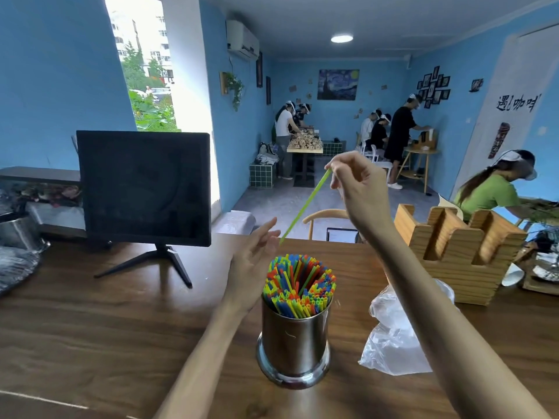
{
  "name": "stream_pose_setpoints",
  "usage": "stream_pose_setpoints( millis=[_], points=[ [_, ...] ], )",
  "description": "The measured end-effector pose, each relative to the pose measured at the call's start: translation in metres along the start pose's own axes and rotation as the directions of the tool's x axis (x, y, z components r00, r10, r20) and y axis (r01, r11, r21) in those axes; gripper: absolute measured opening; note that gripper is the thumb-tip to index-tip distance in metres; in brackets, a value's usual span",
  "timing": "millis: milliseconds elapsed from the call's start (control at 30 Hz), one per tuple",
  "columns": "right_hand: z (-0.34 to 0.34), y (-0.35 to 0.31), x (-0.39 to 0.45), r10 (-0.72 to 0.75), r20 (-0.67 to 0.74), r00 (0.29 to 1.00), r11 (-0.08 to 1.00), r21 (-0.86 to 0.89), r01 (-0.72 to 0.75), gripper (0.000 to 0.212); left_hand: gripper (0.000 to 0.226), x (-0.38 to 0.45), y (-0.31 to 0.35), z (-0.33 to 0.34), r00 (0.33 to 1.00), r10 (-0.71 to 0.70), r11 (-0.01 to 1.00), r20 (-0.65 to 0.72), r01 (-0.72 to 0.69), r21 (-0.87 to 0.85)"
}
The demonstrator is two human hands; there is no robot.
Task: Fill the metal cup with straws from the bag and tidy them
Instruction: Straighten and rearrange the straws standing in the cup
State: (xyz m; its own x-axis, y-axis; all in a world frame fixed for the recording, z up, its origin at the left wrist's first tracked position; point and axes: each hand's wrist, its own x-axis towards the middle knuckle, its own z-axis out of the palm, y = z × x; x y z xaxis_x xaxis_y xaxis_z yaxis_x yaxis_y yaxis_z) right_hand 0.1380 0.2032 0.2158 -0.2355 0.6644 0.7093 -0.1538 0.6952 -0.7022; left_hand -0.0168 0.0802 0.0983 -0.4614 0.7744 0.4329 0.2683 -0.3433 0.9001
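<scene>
Wooden desk point(121, 328), frame centre: right hand point(357, 182) fingers pinch green straw point(305, 205) over full metal cup point(295, 343) for insertion; left hand point(254, 261) fingers spread, steadying straws point(299, 282).

Your left hand point(252, 264) and right hand point(358, 184) are both bare, with no gloves, rings, watch or bracelet showing at either wrist, and your two slim forearms run uncovered all the way to the bottom edge of the view, where no sleeve reaches into sight.
</scene>
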Motion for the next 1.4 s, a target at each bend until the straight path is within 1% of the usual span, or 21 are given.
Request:
stream_pose_setpoints(
  millis=[100,200,300,367,400,467,533,567,600,633,667,700,733,767,800,833,900,1100,1200,1300,1400],
  points=[
    [0.0,-0.004,-0.002,0.043,-0.024,0.999,0.974,0.222,-0.037,0.02,0.035,0.0,0.005,0.003,1.0,0.013,1.0,-0.007,-0.013,-0.011],
    [-0.003,0.008,-0.009,0.156,-0.007,0.988,0.95,0.274,-0.148,0.021,0.022,0.001,0.007,-0.001,0.995,-0.051,0.984,-0.081,0.036,-0.176],
    [-0.012,0.031,-0.017,0.29,0.074,0.954,0.926,0.229,-0.299,0.019,0.01,0.004,0.008,-0.011,0.95,-0.174,0.914,-0.258,0.058,-0.402],
    [-0.017,0.047,-0.024,0.336,0.225,0.915,0.931,0.07,-0.359,0.018,0.006,0.01,0.008,-0.018,0.884,-0.241,0.874,-0.401,0.018,-0.485],
    [-0.017,0.053,-0.029,0.344,0.331,0.879,0.936,-0.043,-0.35,0.018,0.006,0.013,0.009,-0.022,0.848,-0.263,0.856,-0.46,-0.015,-0.516],
    [-0.014,0.063,-0.039,0.332,0.542,0.772,0.943,-0.21,-0.259,0.016,0.007,0.019,0.008,-0.03,0.788,-0.27,0.867,-0.553,-0.051,-0.496],
    [-0.008,0.069,-0.046,0.318,0.688,0.652,0.948,-0.241,-0.209,0.012,0.013,0.021,0.009,-0.033,0.778,-0.234,0.901,-0.582,-0.052,-0.432],
    [-0.005,0.07,-0.047,0.312,0.726,0.612,0.95,-0.241,-0.199,0.011,0.014,0.022,0.011,-0.033,0.795,-0.22,0.903,-0.566,-0.054,-0.426],
    [-0.001,0.071,-0.047,0.3,0.735,0.608,0.954,-0.239,-0.183,0.011,0.013,0.022,0.013,-0.031,0.819,-0.208,0.897,-0.535,-0.059,-0.438],
    [0.003,0.073,-0.046,0.279,0.708,0.649,0.959,-0.236,-0.155,0.011,0.009,0.021,0.016,-0.029,0.841,-0.182,0.895,-0.51,-0.073,-0.44],
    [0.007,0.075,-0.043,0.253,0.65,0.716,0.963,-0.244,-0.119,0.01,0.006,0.021,0.02,-0.027,0.858,-0.142,0.901,-0.494,-0.095,-0.424],
    [0.011,0.078,-0.04,0.231,0.585,0.778,0.959,-0.272,-0.081,0.01,0.01,0.02,0.023,-0.025,0.868,-0.088,0.919,-0.489,-0.118,-0.375],
    [0.013,0.082,-0.038,0.227,0.547,0.806,0.949,-0.31,-0.057,0.012,0.014,0.019,0.025,-0.022,0.876,-0.035,0.94,-0.481,-0.135,-0.314],
    [0.016,0.086,-0.035,0.245,0.55,0.798,0.936,-0.35,-0.045,0.015,0.015,0.018,0.026,-0.019,0.883,0.01,0.958,-0.469,-0.143,-0.249],
    [0.018,0.091,-0.034,0.277,0.576,0.769,0.92,-0.39,-0.039,0.018,0.016,0.016,0.028,-0.016,0.89,0.035,0.969,-0.455,-0.142,-0.203],
    [0.02,0.096,-0.033,0.311,0.598,0.739,0.904,-0.425,-0.035,0.02,0.019,0.015,0.028,-0.014,0.897,0.053,0.975,-0.439,-0.141,-0.169],
    [0.022,0.103,-0.032,0.361,0.606,0.709,0.887,-0.458,-0.059,0.022,0.023,0.014,0.025,-0.012,0.915,0.072,0.985,-0.397,-0.128,-0.115],
    [0.018,0.104,-0.024,0.407,0.664,0.628,0.906,-0.383,-0.182,0.018,0.023,0.01,0.014,-0.006,0.96,0.096,0.995,-0.265,-0.09,0.033],
    [0.018,0.104,-0.021,0.414,0.697,0.586,0.904,-0.388,-0.176,0.017,0.023,0.01,0.011,-0.003,0.977,0.088,0.994,-0.192,-0.073,0.083],
    [0.019,0.105,-0.02,0.431,0.708,0.56,0.897,-0.406,-0.176,0.016,0.029,0.01,0.007,-0.001,0.997,0.049,0.99,-0.06,-0.04,0.138],
    [0.018,0.103,-0.018,0.402,0.723,0.561,0.906,-0.404,-0.129,0.022,0.027,0.009,0.004,0.0,0.999,0.049,0.978,-0.002,-0.047,0.203]
  ],
)
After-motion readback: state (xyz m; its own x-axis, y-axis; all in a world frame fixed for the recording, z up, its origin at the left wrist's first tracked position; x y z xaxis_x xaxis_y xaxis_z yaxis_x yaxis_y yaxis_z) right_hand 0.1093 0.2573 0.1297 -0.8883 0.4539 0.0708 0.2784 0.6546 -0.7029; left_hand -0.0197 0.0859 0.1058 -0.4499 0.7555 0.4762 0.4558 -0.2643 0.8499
